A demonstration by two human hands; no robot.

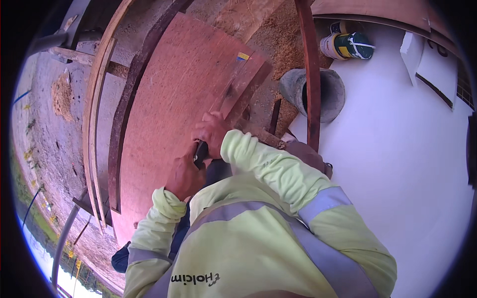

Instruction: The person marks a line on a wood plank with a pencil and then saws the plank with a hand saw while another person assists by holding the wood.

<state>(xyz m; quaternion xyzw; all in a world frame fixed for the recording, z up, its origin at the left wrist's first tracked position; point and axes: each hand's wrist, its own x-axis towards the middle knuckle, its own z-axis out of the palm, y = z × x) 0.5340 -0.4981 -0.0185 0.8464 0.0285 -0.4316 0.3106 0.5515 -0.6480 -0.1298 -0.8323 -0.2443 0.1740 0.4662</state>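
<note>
Left hand: clamped on black handle
Right hand: curled, cannot tell on what
Around: board, sawdust, tub
Blocking bucket: beam

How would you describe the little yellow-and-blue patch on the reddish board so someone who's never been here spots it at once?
Start with the large reddish board stretching ahead of the person's right hand. Follow it to its far end, near the right corner. The small patch there is yellow and blue, unlike the plain reddish wood around it.
</note>
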